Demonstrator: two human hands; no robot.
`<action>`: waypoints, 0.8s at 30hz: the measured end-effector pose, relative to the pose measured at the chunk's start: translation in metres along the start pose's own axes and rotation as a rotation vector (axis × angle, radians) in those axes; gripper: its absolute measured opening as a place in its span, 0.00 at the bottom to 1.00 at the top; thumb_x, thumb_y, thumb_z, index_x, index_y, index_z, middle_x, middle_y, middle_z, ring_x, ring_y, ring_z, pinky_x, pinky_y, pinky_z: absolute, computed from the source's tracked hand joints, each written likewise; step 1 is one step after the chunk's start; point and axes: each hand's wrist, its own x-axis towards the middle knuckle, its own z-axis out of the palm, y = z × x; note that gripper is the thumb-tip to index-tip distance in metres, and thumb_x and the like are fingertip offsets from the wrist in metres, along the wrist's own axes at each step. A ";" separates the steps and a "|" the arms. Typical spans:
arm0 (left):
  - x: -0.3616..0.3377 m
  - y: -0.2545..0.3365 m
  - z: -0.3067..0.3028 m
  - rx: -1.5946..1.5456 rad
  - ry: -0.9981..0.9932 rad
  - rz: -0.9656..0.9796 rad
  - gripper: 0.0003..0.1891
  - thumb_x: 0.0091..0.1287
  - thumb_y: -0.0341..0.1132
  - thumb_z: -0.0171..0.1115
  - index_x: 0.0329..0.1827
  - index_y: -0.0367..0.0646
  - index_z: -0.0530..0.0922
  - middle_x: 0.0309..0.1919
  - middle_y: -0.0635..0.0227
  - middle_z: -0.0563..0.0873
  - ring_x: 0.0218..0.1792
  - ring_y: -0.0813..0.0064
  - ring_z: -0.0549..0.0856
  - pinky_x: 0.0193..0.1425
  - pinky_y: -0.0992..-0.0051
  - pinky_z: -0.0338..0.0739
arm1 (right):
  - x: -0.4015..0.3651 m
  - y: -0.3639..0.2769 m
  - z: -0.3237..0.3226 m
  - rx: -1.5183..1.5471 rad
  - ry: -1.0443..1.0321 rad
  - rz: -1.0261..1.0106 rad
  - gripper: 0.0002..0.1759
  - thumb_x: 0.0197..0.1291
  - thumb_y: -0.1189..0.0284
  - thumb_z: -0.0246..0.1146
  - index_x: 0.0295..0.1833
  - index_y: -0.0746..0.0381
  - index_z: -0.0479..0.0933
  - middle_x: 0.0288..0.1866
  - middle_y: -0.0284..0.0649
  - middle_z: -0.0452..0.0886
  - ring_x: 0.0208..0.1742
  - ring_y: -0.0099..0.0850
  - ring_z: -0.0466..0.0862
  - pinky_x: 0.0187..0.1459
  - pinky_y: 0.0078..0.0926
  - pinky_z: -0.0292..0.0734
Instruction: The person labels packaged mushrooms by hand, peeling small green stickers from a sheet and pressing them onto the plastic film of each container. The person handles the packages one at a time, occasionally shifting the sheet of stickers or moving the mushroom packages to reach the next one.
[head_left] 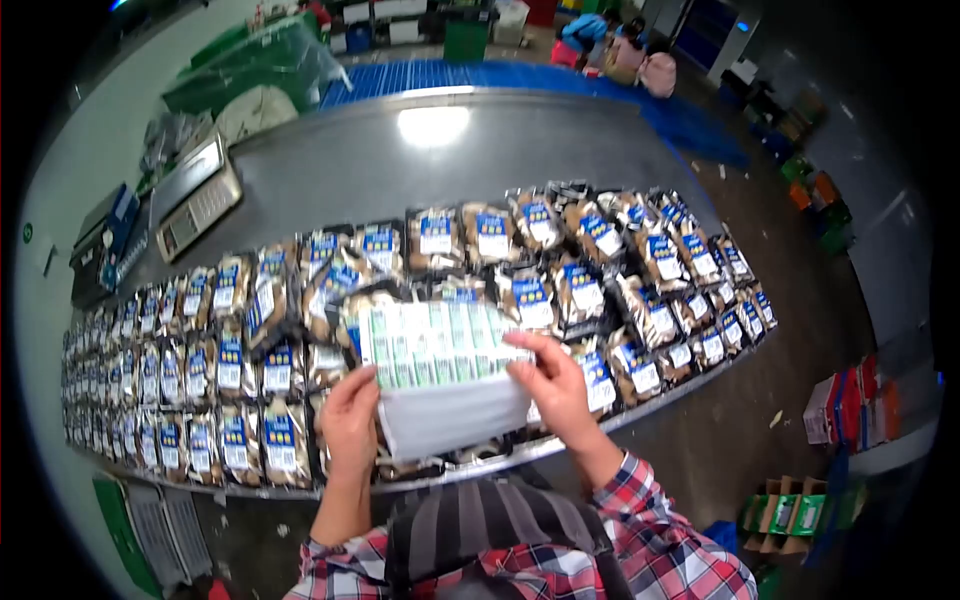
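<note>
Where left hand (348,420) and right hand (560,388) hold sheet (440,360), packets (585,292) hide.

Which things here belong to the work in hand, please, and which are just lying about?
In hand: label sheet, gripped by left hand and right hand; rows of labelled packets on the steel table.
Lying about: weighing scale; blue floor panels; cardboard boxes on the floor.

Head view, close, down onto table (330,170)
</note>
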 end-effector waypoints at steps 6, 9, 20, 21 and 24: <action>-0.004 0.018 -0.001 0.299 -0.224 -0.046 0.21 0.59 0.21 0.59 0.57 0.35 0.71 0.44 0.64 0.81 0.42 0.84 0.79 0.46 0.85 0.72 | 0.009 -0.001 -0.009 -0.493 -0.051 -0.296 0.17 0.53 0.76 0.62 0.50 0.62 0.73 0.39 0.42 0.74 0.36 0.31 0.74 0.37 0.23 0.71; -0.001 0.021 0.001 0.445 -0.173 -0.063 0.16 0.58 0.22 0.60 0.51 0.35 0.75 0.38 0.68 0.82 0.39 0.86 0.78 0.43 0.86 0.71 | 0.012 0.001 -0.016 -0.536 -0.128 -0.204 0.15 0.52 0.76 0.63 0.47 0.62 0.74 0.38 0.42 0.73 0.36 0.33 0.75 0.37 0.24 0.71; -0.001 0.007 0.003 0.178 -0.212 -0.127 0.18 0.56 0.19 0.59 0.52 0.34 0.71 0.45 0.67 0.77 0.42 0.83 0.78 0.45 0.85 0.72 | 0.017 0.006 -0.015 -0.442 -0.142 -0.143 0.09 0.50 0.78 0.65 0.39 0.63 0.75 0.36 0.35 0.73 0.36 0.23 0.73 0.40 0.20 0.68; -0.002 0.006 0.002 0.217 -0.191 -0.107 0.17 0.56 0.19 0.59 0.50 0.34 0.72 0.45 0.68 0.77 0.41 0.82 0.78 0.44 0.85 0.72 | 0.017 0.006 -0.014 -0.499 -0.130 -0.148 0.09 0.50 0.78 0.65 0.39 0.63 0.76 0.36 0.35 0.73 0.35 0.21 0.73 0.38 0.19 0.68; -0.001 0.007 -0.004 0.595 -0.153 -0.123 0.10 0.53 0.21 0.62 0.39 0.37 0.77 0.44 0.67 0.75 0.43 0.80 0.77 0.43 0.84 0.70 | 0.019 0.008 -0.012 -0.649 -0.110 -0.325 0.06 0.49 0.78 0.65 0.34 0.63 0.75 0.37 0.35 0.73 0.39 0.26 0.73 0.43 0.23 0.67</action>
